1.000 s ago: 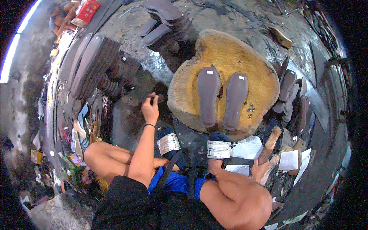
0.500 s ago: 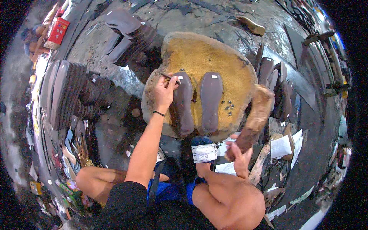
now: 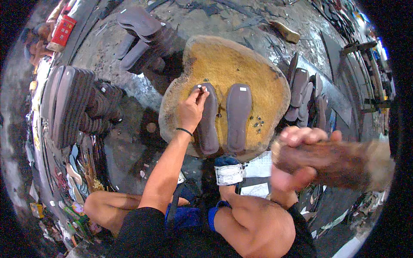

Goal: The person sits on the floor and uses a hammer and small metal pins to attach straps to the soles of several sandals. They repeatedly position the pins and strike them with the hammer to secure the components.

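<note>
Two dark brown shoe soles lie side by side on a wide, yellowish tree-stump block. The left sole [image 3: 208, 135] is partly covered by my left hand [image 3: 189, 114]. My left fingertips pinch a slim metal punch [image 3: 199, 87], seen nearly end-on, at that sole's far end. The right sole [image 3: 239, 118] has a small white label at its far end. My right hand [image 3: 297, 136], smeared by motion, is wrapped round the handle of a wooden mallet [image 3: 337, 162]. The mallet is raised right of the block, its head toward the right rim.
Around the stump block [image 3: 228, 56] are piles of soles: a tall stack [image 3: 64, 105] at left, another pile [image 3: 140, 26] at far left, more soles [image 3: 301, 81] at right. Small black bits [image 3: 258, 122] lie on the block. A wooden piece [image 3: 284, 32] rests behind it.
My right hand has swung the mallet up and outward to the right. My left hand has shifted slightly right, and the punch has turned from slanting to nearly upright over the left sole.
</note>
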### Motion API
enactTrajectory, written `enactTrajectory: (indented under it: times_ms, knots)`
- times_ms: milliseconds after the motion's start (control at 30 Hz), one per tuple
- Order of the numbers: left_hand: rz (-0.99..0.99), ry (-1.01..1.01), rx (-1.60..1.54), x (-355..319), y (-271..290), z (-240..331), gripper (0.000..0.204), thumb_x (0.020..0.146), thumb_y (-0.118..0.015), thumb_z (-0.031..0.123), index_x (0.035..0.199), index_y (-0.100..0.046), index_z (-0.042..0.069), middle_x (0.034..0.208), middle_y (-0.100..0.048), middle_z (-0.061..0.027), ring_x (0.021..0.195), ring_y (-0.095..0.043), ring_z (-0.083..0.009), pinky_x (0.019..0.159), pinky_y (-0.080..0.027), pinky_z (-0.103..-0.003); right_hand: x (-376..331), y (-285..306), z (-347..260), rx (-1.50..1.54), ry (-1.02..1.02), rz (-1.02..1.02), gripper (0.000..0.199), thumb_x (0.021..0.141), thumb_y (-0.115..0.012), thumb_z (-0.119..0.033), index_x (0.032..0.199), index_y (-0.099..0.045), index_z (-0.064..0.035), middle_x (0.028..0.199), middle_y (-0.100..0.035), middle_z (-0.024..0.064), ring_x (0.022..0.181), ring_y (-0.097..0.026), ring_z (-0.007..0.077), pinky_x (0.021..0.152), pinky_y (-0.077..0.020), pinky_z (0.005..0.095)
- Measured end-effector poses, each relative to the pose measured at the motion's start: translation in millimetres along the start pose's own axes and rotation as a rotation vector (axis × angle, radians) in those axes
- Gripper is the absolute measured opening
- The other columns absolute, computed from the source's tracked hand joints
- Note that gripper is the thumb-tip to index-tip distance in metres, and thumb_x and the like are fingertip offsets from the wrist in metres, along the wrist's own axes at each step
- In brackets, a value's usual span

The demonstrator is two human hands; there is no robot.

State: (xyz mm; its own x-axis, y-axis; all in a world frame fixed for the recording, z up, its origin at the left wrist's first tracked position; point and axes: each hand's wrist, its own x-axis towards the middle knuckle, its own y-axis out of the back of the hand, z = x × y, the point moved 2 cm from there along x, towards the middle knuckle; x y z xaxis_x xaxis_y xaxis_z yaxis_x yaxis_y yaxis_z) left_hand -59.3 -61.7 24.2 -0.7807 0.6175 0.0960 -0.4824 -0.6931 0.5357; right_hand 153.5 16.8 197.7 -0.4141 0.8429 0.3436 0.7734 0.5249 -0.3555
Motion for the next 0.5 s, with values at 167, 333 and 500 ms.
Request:
enactTrajectory:
  times_ms: [167,333,500]
  knots:
    - [-0.118,0.052,-0.023,-5.9,-5.5,-74.5,0.022,0.092,-0.066,0.025,0.094,-0.068,0.003,0.082,-0.070,-0.0164,0.074,-0.069,-0.0330,0.063,-0.053,-0.039,-70.7,19.3,123.6,-0.672,-0.473,-0.448,0.036,0.087,-0.073,-0.026,0.108,-0.056,-0.0023,0.088,-0.067,0.0105,0.078,-0.066,0.0240,0.075,-0.0535,0.0402]
    - [-0.102,-0.039,0.158,19.8,-6.9,-5.9,0.029,0.095,-0.063,0.030,0.096,-0.060,0.002,0.085,-0.068,-0.0197,0.075,-0.068,-0.0310,0.061,-0.052,-0.040,-75.8,6.2,143.9,-0.176,-0.971,-0.122,0.027,0.091,-0.068,-0.022,0.105,-0.056,-0.0027,0.086,-0.065,0.0062,0.068,-0.064,0.0163,0.063,-0.0534,0.0322]
    - [-0.051,0.215,-0.385,20.2,22.2,-4.1,0.031,0.097,-0.063,0.033,0.099,-0.064,0.002,0.093,-0.071,-0.0100,0.080,-0.069,-0.0183,0.068,-0.057,-0.032,-88.0,10.4,162.6,-0.032,-1.078,0.030,0.028,0.091,-0.067,-0.022,0.109,-0.055,-0.0025,0.085,-0.063,0.0058,0.071,-0.066,0.0183,0.064,-0.0572,0.0340]
